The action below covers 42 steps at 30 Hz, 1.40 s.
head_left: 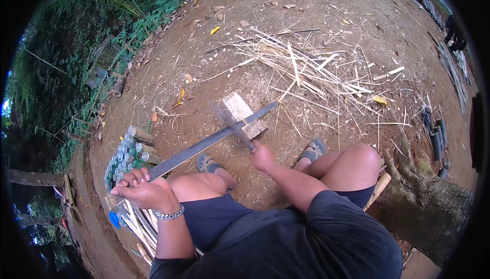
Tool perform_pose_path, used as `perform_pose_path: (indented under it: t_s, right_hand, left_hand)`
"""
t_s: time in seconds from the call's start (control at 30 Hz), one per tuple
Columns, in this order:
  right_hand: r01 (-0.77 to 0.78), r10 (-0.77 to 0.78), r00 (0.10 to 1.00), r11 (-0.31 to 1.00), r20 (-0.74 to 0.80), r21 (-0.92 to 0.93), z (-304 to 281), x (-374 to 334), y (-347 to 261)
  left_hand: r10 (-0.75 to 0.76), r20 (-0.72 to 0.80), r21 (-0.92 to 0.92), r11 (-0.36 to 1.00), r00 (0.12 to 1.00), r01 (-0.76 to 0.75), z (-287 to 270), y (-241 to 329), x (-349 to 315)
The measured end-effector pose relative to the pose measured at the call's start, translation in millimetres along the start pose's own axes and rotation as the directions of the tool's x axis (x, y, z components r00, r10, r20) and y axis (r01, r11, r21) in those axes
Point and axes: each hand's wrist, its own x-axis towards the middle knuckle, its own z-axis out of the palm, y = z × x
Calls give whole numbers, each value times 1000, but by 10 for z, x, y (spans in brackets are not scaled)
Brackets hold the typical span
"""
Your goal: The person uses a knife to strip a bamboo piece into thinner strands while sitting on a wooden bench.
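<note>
My left hand (148, 191), a chain bracelet at its wrist, is closed on the near end of a long dark strip (196, 149), which looks like split bamboo. From there the strip slants up to the right and lies across a pale wooden block (237, 105) on the ground. My right hand (263, 157) is wrapped round the handle of a large knife (238, 129). Its blade, smeared by motion, crosses the strip over the block. Whether the edge touches the strip, I cannot tell.
Split bamboo strips (301, 69) lie heaped beyond the block. Bottles (122, 159) and cut bamboo pieces (141, 133) stand at the left, near more pale strips (145, 226). A thick tree trunk (429, 207) is close on my right. Dark tubes (438, 143) lie farther right.
</note>
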Motion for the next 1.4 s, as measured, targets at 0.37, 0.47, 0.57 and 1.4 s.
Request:
perform_pose_path:
  t_s: [0.37, 0.47, 0.57, 1.4]
  right_hand:
    - [-223, 223, 975, 975, -22, -4, -181, 422, 296]
    - [98, -101, 995, 987, -17, -126, -266, 228, -44]
    - [-43, 39, 998, 996, -57, -81, -126, 461, 486]
    - [-55, 98, 993, 864, -59, 500, -817, -162, -88]
  left_hand:
    - [50, 184, -200, 980, 982, -12, 20, 67, -165]
    - [84, 227, -242, 970, 970, -28, -43, 82, -171]
    - [65, 241, -256, 967, 968, -1, 33, 100, -334]
    - [161, 586, -440, 886, 795, 145, 508, 51, -159]
